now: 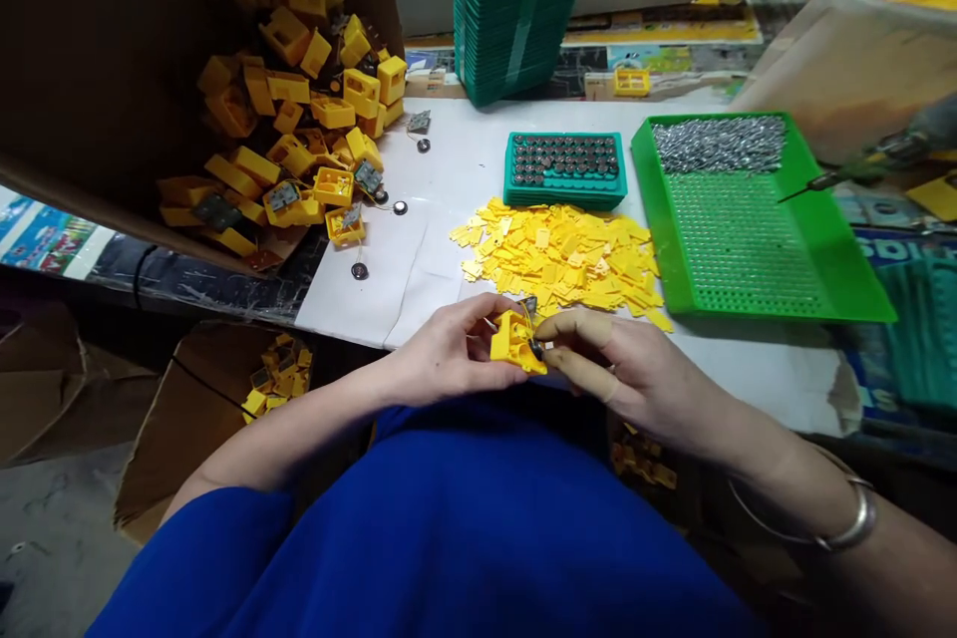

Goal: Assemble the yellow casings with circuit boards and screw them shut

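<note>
My left hand point(458, 351) is closed around a yellow plastic housing point(509, 341) at the table's front edge. A small grey circuit board point(529, 305) sticks out at the housing's far side, with thin wires by it. With finger covers on thumb and forefinger, my right hand point(624, 359) pinches a small dark round part point(536, 349), which looks like a little speaker, at the housing's open side. Whether that part is seated inside cannot be made out. Just beyond both hands lies a heap of flat yellow plastic pieces point(568, 254).
A big cardboard box point(150, 50) of yellow housings opens at left. Behind the heap stand a teal tray point(515, 184) of round metal parts and a tall teal tray stack point(493, 30). At right, a green tray point(844, 269) holds screws, with a powered screwdriver point(889, 155) above it.
</note>
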A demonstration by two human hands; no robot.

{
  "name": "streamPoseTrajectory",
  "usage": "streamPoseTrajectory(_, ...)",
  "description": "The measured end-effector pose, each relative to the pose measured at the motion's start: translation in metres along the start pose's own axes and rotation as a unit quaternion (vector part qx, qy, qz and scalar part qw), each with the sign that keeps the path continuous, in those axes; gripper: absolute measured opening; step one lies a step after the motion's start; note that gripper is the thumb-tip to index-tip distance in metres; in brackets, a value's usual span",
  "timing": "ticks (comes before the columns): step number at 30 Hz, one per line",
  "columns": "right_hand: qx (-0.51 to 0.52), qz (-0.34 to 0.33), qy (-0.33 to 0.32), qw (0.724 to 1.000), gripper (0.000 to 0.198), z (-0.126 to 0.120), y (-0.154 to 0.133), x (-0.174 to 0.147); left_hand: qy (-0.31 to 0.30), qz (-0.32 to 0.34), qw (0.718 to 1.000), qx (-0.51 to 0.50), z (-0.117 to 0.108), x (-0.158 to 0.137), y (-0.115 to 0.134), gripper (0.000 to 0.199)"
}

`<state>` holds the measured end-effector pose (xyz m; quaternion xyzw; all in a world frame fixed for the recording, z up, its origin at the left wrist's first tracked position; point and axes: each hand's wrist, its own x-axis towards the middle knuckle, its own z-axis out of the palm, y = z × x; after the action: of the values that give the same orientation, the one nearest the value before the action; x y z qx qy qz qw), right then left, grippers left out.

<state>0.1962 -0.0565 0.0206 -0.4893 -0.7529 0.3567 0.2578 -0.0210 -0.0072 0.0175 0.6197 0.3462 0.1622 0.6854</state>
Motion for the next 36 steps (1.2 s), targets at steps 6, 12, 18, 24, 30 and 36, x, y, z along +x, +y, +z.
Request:
streamPoseTrajectory(6,-0.118,-0.13,-0.014,0.984,0.013,-0.006,-0.001,0.004,-0.049,-0.017,0.995,-0.082,0.002,0.002,0.0,0.048)
streamPoseTrajectory(12,-0.098,-0.113,-0.065,0.987,0.012,-0.015,-0.003,0.011,-0.06,-0.023,0.986,-0.153,0.006,0.004,-0.004,0.049)
streamPoseTrajectory(18,-0.123,-0.065,-0.018,0.99,0.011,-0.016,-0.007,0.014,-0.046,-0.026,0.973,-0.224,0.012,0.009,-0.002,0.05)
streamPoseTrajectory(24,-0.048,-0.103,0.026,0.993,0.019,-0.012,-0.007,0.012,0.025,-0.013,0.952,-0.305,0.017,0.018,-0.004,0.049)
streamPoseTrajectory(30,0.098,-0.05,0.219,0.97,0.023,0.002,0.021,0.004,0.05,-0.017,0.946,-0.319,0.01,0.016,-0.003,0.047)
streamPoseTrajectory(36,0.153,-0.1,0.15,0.972,0.046,0.016,0.036,0.008,-0.04,-0.084,0.911,-0.403,0.006,0.013,0.004,0.047)
